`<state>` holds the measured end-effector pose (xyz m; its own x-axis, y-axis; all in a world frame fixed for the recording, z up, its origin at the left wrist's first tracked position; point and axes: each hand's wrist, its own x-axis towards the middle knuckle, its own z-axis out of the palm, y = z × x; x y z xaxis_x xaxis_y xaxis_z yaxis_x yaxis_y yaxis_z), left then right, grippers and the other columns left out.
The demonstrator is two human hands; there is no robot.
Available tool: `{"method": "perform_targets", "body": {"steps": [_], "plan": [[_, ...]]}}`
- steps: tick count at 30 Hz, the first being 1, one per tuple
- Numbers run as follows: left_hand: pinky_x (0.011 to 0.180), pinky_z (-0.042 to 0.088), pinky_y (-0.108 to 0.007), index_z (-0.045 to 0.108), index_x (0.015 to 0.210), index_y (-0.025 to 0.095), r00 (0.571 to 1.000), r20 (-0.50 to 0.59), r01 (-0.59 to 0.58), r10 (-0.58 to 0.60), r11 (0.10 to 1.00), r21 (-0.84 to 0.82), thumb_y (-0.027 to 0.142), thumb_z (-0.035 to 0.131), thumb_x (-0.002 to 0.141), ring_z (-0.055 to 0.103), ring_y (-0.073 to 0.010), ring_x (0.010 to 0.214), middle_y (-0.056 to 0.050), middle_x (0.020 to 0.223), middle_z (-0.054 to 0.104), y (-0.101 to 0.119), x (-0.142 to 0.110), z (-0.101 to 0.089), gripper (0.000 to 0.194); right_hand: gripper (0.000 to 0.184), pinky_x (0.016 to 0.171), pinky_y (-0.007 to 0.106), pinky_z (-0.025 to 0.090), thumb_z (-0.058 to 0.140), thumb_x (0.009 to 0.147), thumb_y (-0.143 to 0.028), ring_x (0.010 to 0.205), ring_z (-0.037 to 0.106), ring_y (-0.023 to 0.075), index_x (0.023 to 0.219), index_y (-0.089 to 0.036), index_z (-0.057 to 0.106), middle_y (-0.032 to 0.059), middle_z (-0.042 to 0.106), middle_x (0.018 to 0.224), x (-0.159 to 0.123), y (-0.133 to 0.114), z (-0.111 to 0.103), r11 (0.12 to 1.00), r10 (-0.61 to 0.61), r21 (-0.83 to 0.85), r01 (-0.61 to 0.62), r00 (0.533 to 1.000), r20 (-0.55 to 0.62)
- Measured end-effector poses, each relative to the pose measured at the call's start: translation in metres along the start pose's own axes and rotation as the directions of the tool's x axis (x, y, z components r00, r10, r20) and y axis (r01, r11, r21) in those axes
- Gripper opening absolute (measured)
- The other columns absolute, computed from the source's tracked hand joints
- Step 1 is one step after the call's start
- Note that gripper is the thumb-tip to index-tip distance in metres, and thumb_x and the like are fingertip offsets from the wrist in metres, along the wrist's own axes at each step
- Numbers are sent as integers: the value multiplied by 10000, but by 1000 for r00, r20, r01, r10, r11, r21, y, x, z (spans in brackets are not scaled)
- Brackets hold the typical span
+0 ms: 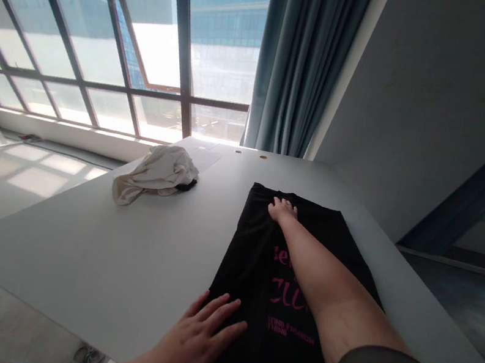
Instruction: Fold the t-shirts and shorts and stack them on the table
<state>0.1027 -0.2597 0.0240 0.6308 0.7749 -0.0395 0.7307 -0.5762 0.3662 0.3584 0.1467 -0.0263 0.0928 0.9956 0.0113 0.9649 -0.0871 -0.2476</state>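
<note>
A black garment with pink lettering, which looks like a T-shirt folded lengthwise, lies on the white table. My right hand rests palm down on the cloth near its far edge, fingers lying on the fabric. The right forearm crosses over part of the print and hides some letters. Along the garment's left edge, closer to me, my left hand lies with its fingers spread on the cloth. Neither hand grips anything. The near end of the garment runs out of the picture.
A crumpled off-white cloth with a dark piece under it lies on the table's far left part. Two cable holes are near the far edge. Beyond stand large windows and a blue-grey curtain. A wall rises at the right.
</note>
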Motion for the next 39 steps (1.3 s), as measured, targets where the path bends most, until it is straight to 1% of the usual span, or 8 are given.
{"method": "perform_targets", "body": {"steps": [4,11,16,20,24,27,33,39], "plan": [[1264,270,-646,506,1547,376,998,-60,-19,20,1000,16,359,758,859,323,-368,1562,-56,1697,356,-7,1,4,733,673,1274,571,168,291,1026,-458,1579,248,307,1648,-214,362,113,292,1717,5,0,-2,1000,-7,-1,7,1000,8],[1239,350,-629,616,1434,324,932,-276,240,-235,971,-17,341,625,959,369,-358,1544,-102,1703,341,-22,2,14,475,655,1265,579,194,310,1023,-435,1556,297,320,1621,-190,414,133,347,1689,4,0,-2,1000,-21,-6,20,999,-41],[1282,265,-620,524,1531,324,929,-261,260,-264,964,-51,404,573,1005,370,-315,1550,-76,1660,432,-36,20,12,534,610,1255,460,270,330,1045,-411,1531,338,314,1594,-179,462,159,361,1671,-7,-1,-7,998,-66,-25,63,991,-114],[1290,257,-601,524,1527,307,932,-254,240,-261,965,-110,393,560,1005,422,-297,1519,-84,1614,496,-41,29,4,530,593,1287,454,177,347,1069,-461,1592,189,308,1610,-235,440,117,255,1723,-26,5,-14,991,-132,-54,125,978,-164],[1278,286,-591,540,1508,313,926,-276,227,-259,963,-144,374,528,1016,503,-284,1449,-85,1548,561,-45,28,3,496,541,1273,598,119,384,1063,-529,1611,120,331,1526,-302,549,72,274,1724,-41,50,-31,984,-171,-83,161,976,-133],[1275,291,-571,502,1545,315,927,-278,223,-251,966,-130,413,500,1030,469,-283,1477,-81,1568,545,-54,37,1,524,516,1230,675,195,478,1017,-567,1575,244,371,1446,-322,625,92,403,1660,-52,111,-51,991,-106,-89,102,993,-47],[1300,180,-549,432,1596,323,932,-229,261,-282,958,-119,462,351,1079,388,-246,1541,-52,1619,501,-97,124,-23,542,495,1221,418,372,520,985,-381,1449,499,273,1432,-219,656,146,547,1541,-99,217,-69,997,-73,-44,70,995,-69],[1294,181,-536,476,1573,321,933,-224,270,-282,959,-83,473,288,1095,401,-240,1535,-40,1600,521,-148,240,-52,535,402,1181,350,417,494,971,-348,1311,605,230,1260,-248,755,87,697,1336,-124,242,-68,990,-97,79,113,979,-178]]}}
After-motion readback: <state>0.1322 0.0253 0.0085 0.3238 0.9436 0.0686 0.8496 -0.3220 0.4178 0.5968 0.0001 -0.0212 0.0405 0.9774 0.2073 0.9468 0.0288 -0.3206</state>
